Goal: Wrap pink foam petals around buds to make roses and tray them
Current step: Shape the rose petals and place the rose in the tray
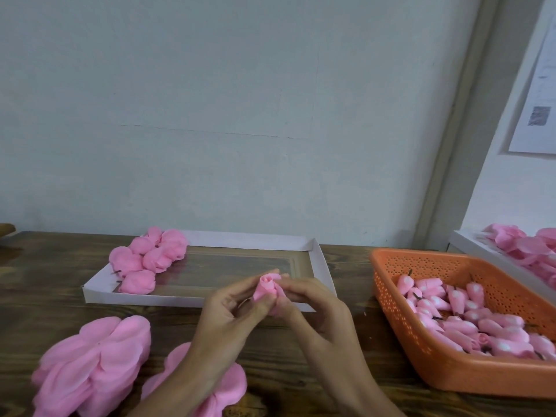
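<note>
Six roses (147,258) lie in the tray (319,260), both hands (228,314) (313,308) pinch a bud (266,288) before it, many buds (469,323) wait right of it

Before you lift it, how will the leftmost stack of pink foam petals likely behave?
The petal stack probably feels light and floppy: its thin sheets droop at the edges. Its loose layers would likely slide apart unless pinched together. Lying flat, it should not roll.
</note>
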Demonstrator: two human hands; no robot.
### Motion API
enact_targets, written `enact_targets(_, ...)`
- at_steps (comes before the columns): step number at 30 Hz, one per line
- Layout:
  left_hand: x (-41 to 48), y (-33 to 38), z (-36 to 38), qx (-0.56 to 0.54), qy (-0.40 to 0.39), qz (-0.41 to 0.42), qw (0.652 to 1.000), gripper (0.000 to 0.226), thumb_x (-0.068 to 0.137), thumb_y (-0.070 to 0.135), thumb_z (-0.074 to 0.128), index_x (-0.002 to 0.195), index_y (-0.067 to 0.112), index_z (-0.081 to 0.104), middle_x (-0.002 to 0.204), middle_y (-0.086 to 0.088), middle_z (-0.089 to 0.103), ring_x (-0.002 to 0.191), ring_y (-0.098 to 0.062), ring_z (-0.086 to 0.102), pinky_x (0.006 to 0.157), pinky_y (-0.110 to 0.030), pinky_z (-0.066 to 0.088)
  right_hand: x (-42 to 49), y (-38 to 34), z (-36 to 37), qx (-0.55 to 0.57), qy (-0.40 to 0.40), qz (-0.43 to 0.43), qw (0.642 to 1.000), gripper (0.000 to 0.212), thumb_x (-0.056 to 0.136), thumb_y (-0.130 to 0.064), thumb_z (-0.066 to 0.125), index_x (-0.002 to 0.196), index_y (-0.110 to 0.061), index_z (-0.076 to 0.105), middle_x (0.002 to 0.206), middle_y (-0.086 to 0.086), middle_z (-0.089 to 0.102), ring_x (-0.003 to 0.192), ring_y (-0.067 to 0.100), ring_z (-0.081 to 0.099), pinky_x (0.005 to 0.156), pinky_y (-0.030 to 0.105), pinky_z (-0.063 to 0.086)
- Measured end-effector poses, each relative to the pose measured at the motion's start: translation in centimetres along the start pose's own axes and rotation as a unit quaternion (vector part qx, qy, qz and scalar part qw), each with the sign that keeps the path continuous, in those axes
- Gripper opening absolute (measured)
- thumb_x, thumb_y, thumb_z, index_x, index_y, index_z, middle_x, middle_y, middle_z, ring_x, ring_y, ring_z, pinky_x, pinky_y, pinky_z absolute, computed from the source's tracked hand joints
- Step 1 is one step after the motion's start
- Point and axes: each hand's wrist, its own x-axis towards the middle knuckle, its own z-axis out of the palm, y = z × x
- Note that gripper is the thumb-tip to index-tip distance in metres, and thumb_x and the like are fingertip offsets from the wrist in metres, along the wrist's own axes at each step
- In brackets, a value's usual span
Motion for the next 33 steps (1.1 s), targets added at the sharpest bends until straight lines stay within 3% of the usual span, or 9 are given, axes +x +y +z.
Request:
enact_targets(5,-0.3,0.1,0.2,0.058,-0.046,0.005,0.997,0.022,0.101,0.030,0.065,0.122,0.030,0.074,0.114,-0.003,0.078,0.111,-0.016,0.072,0.085,-0.022,0.057,-0.1,0.2,0.2,0.050,-0.009,0.033,0.998,0.024,0.107,-0.018,0.058,0.116,-0.024,0.079,0.121,0.000,0.076,0.117,0.023,0.070,0.096,0.047,0.060)
enact_targets(7,-0.5,-0.1,0.4,0.051,-0.070,0.013,0.996,0.020,0.102,0.028,0.068,0.120,0.020,0.070,0.110,-0.007,0.075,0.109,-0.017,0.071,0.088,-0.027,0.057,-0.3,0.0,0.4,0.072,-0.010,0.051,0.996,0.027,0.105,-0.025,0.054,0.116,-0.021,0.079,0.122,0.001,0.076,0.122,0.022,0.069,0.100,0.052,0.058)
enact_targets(10,-0.5,-0.6,0.5,0.048,-0.082,0.015,0.995,0.033,0.091,0.032,0.081,0.117,0.019,0.065,0.101,-0.001,0.072,0.098,-0.012,0.069,0.081,-0.024,0.056,-0.4,-0.3,0.7,0.061,-0.018,0.055,0.996,0.034,0.101,-0.041,0.053,0.116,-0.025,0.079,0.118,-0.002,0.078,0.119,0.020,0.070,0.103,0.052,0.055)
enact_targets(15,0.6,-1.2,0.6,0.059,0.005,0.032,0.998,0.087,0.062,0.088,0.072,0.093,0.008,0.059,0.063,0.007,0.065,0.060,-0.003,0.060,0.064,-0.014,0.050,-0.9,-0.7,0.8,0.028,-0.016,0.039,0.999,0.034,0.101,-0.049,0.048,0.119,-0.032,0.071,0.110,-0.005,0.079,0.107,0.021,0.075,0.091,0.052,0.059)
enact_targets(19,-0.3,-0.7,0.1,0.199,-0.005,0.031,0.980,0.050,0.062,0.054,0.084,0.107,0.058,0.062,0.104,0.029,0.071,0.099,0.006,0.068,0.080,-0.006,0.052,-0.7,-0.5,0.5,0.003,-0.020,0.045,0.999,0.019,0.104,-0.046,0.053,0.114,-0.038,0.067,0.108,-0.008,0.079,0.104,0.019,0.075,0.089,0.045,0.060)
enact_targets(21,-0.3,-0.8,-0.1,0.206,0.003,0.028,0.978,0.055,0.069,0.032,0.084,0.101,0.070,0.059,0.105,0.036,0.069,0.101,0.011,0.066,0.080,-0.004,0.051,-0.5,-0.4,0.3,-0.006,-0.035,0.044,0.998,0.014,0.104,-0.030,0.062,0.115,-0.035,0.068,0.110,-0.008,0.078,0.106,0.017,0.074,0.087,0.041,0.062)
enact_targets(25,0.0,-1.7,-0.5,0.207,0.026,0.002,0.978,0.059,0.078,-0.009,0.083,0.098,0.044,0.067,0.095,0.041,0.069,0.090,0.017,0.066,0.073,-0.002,0.049,-0.1,-0.4,-0.4,-0.055,-0.069,0.013,0.996,0.024,0.100,-0.021,0.069,0.120,-0.035,0.070,0.116,-0.008,0.074,0.102,0.021,0.072,0.081,0.040,0.063)
enact_targets(30,0.4,-1.8,-0.7,0.203,0.002,-0.036,0.979,0.054,0.077,-0.019,0.077,0.102,0.028,0.066,0.093,0.023,0.077,0.085,0.001,0.073,0.072,-0.011,0.055,0.4,-0.7,-1.3,-0.135,-0.119,-0.062,0.982,0.023,0.094,-0.035,0.079,0.116,-0.038,0.075,0.122,-0.010,0.060,0.113,0.018,0.064,0.089,0.016,0.052)
enact_targets(33,0.1,-1.4,-0.5,0.191,-0.017,-0.020,0.981,0.059,0.077,-0.027,0.070,0.104,0.026,0.067,0.094,0.017,0.078,0.087,0.000,0.073,0.075,-0.013,0.056,0.2,-0.6,-1.2,-0.198,-0.124,-0.074,0.970,0.021,0.087,-0.049,0.081,0.108,-0.044,0.076,0.126,-0.019,0.052,0.116,0.011,0.064,0.092,0.016,0.052)
